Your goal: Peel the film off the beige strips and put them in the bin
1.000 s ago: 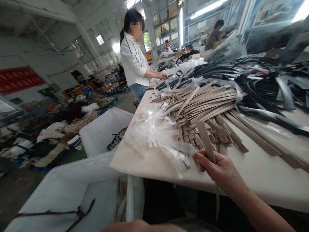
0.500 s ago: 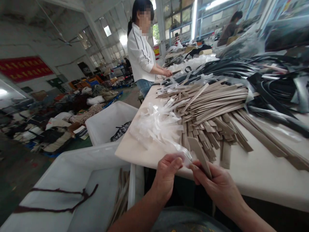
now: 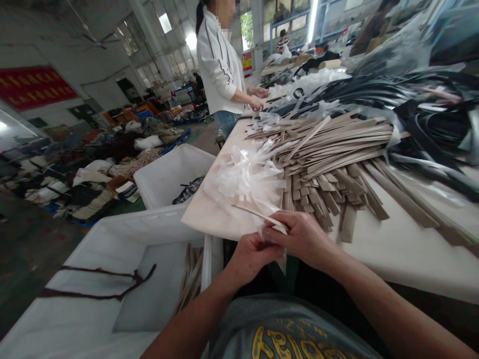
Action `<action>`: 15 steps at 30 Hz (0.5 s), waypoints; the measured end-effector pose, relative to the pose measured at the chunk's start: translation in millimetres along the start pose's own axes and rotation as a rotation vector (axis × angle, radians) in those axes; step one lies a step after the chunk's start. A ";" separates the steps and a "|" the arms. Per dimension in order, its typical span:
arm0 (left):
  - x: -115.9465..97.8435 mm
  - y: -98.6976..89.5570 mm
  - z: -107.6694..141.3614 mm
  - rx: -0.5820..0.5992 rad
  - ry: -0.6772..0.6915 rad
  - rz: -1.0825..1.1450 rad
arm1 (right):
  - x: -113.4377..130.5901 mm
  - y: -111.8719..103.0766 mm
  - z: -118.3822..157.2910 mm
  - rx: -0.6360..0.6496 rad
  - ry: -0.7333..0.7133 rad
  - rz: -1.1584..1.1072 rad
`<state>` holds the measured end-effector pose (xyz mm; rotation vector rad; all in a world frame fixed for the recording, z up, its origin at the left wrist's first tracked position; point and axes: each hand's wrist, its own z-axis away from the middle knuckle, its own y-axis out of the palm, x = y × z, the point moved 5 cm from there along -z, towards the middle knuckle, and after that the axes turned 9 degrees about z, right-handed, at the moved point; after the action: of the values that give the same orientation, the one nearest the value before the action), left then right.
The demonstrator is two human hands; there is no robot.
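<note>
My right hand [image 3: 299,237] is closed on a flat beige strip [image 3: 254,214], which points left over the table edge. Pressed close against it, my left hand [image 3: 250,259] pinches a piece of clear plastic film [image 3: 282,262] that hangs down between the two hands. Just beyond them a heap of clear plastic pieces [image 3: 247,174] lies on the cream table [image 3: 374,244]. To its right is a large pile of beige strips [image 3: 337,149].
Black strips [image 3: 359,94] cover the table's far right. A white bin [image 3: 123,229] with beige strips inside stands at lower left, another bin [image 3: 157,174] behind it. A person in a white jacket [image 3: 219,65] works across the table's far end.
The hands have come together and my right hand has moved left. The strip it holds has swung from upright to lying leftward. The view has tilted down, showing more of my shirt.
</note>
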<state>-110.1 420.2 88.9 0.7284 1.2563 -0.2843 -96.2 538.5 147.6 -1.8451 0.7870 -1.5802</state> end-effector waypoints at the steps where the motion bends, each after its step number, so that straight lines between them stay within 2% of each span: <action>1: 4.4 -1.4 0.7 -0.006 -0.014 0.029 | 2.1 0.9 -1.3 -0.005 -0.016 0.008; 4: 13.1 -1.9 4.1 0.010 -0.060 0.070 | 3.0 2.1 -2.2 -0.046 -0.029 0.028; 8: 13.3 4.2 9.9 0.050 -0.120 0.038 | -2.1 2.0 -3.7 -0.111 0.010 0.031; 13: 8.6 6.4 13.4 0.058 -0.087 0.020 | -6.2 -9.2 2.1 -0.116 0.052 -0.018; 15: 8.9 0.6 11.6 0.003 -0.067 0.048 | -7.5 -15.1 12.6 -0.084 0.060 -0.051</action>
<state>-98.2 415.0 82.2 0.7454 1.1731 -0.2693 -83.7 554.8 152.3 -1.8985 0.8517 -1.6638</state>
